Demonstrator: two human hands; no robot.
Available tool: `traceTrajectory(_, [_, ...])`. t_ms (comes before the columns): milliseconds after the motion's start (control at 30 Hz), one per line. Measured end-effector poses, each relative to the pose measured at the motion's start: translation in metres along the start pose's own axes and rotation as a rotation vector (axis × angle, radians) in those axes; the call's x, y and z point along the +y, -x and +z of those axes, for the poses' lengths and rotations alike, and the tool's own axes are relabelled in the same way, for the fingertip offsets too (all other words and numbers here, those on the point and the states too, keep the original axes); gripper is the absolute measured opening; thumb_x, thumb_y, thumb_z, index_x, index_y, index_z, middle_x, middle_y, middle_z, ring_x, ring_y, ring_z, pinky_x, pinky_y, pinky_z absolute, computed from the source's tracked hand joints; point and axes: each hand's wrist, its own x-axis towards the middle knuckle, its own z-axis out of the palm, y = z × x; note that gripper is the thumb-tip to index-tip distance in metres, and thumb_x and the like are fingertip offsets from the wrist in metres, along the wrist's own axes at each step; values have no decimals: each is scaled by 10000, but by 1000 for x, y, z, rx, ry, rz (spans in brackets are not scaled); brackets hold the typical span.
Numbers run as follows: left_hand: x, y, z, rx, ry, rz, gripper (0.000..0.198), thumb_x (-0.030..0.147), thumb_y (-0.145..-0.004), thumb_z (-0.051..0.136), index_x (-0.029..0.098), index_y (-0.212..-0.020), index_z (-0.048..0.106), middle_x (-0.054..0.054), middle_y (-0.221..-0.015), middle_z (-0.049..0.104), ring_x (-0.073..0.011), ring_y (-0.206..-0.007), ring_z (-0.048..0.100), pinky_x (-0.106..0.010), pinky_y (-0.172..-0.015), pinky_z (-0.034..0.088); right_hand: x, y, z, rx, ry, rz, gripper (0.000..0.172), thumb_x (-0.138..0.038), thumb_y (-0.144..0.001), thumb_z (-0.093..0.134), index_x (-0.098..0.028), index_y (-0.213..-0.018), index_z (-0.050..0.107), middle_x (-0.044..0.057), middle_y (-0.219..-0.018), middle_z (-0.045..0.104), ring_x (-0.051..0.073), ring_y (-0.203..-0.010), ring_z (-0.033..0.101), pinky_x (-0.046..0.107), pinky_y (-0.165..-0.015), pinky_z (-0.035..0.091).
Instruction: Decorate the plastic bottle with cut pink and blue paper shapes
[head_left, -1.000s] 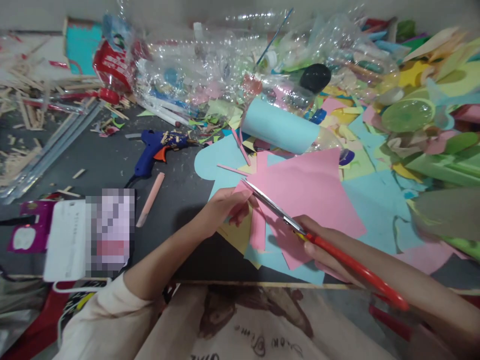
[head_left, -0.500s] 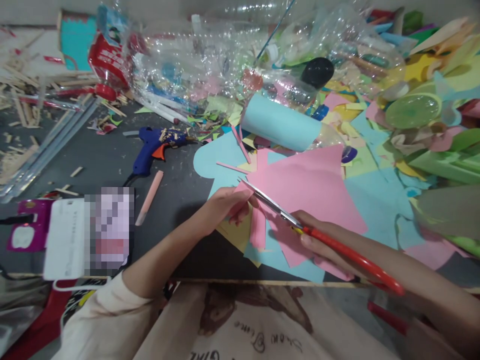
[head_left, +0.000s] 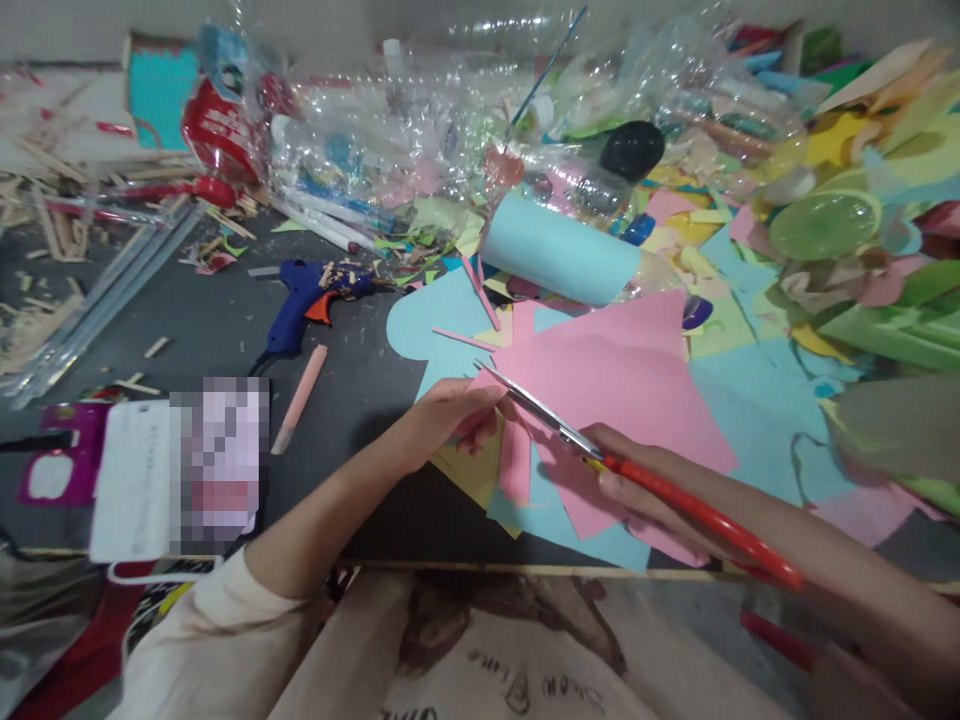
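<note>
My left hand pinches the near-left corner of a pink paper sheet, fingers closed on it. A cut pink strip hangs down from that corner. Red-handled scissors are gripped in my right hand, and their metal blades lie closed along the sheet's edge, tips pointing at my left fingers. Light blue and yellow paper lies under the pink sheet.
A blue glue gun and a pink stick lie on the dark table at left. A light blue paper roll, clear plastic bottles and heaped coloured paper scraps fill the back and right. A white card sits near left.
The scissors and my right hand have shifted slightly left and toward me along the pink sheet's edge. My left hand keeps its pinch in nearly the same spot.
</note>
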Motion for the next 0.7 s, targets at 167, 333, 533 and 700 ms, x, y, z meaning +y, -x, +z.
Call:
traceTrajectory(167, [1,0,1,-6,33,-2,316,443,-801,611,148,-688,617,55,-442,480,-48,-371,392,-181,-409,330,1,0,-1,-5,5,-17,351,-550,-895,509,-221,-1016,499,-20,-753,527,88,-570,475,201,-504,420])
traceTrajectory(333, [2,1,0,-37,88,-57,315,445,-804,606,149,-698,623,54,-445,473,-51,-371,390,-179,-384,292,9,0,0,-3,-18,-21,330,-533,-902,514,-227,-1026,503,-30,-730,532,82,-536,454,210,-495,417])
traceTrajectory(533, [1,0,-3,-66,98,-80,320,448,-808,596,148,-701,624,54,-443,475,-53,-370,414,-174,-374,285,11,0,0,-25,-66,12,339,-533,-894,524,-238,-1060,492,8,-891,616,50,-497,439,193,-465,398])
traceTrajectory(700, [0,0,-2,-44,93,-90,311,434,-808,581,147,-696,623,49,-441,485,-58,-368,424,-176,-372,297,12,-1,1,30,-73,40,418,-574,-835,582,-229,-1065,531,-27,-690,569,64,-432,411,208,-418,356])
